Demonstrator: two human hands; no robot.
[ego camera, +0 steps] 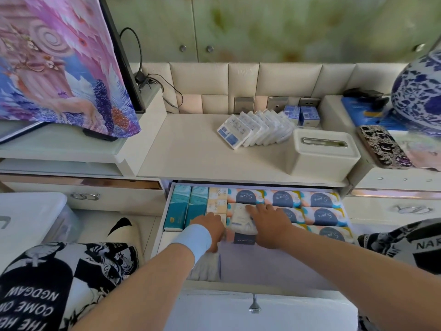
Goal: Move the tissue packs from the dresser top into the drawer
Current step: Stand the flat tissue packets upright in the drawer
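Several white tissue packs (256,127) lean in a fanned row on the dresser top (191,149), with small blue boxes (301,114) behind them. The drawer (262,289) below stands pulled out, filled with teal, cream and orange-and-navy tissue packs (319,199). A white tissue pack (241,219) lies on top of those in the drawer's middle. My right hand (269,225) rests flat on it with fingers straight. My left hand (211,229), with a light blue wristband, reaches into the drawer just left of that pack with fingers curled down; what they hold is hidden.
A white tissue box holder (324,154) sits at the dresser top's right front. A phone in a patterned case (384,146) and a blue-and-white vase (420,91) stand on the right shelf. A cloth-covered screen (64,63) rises at left. A plastic bin (31,216) stands lower left.
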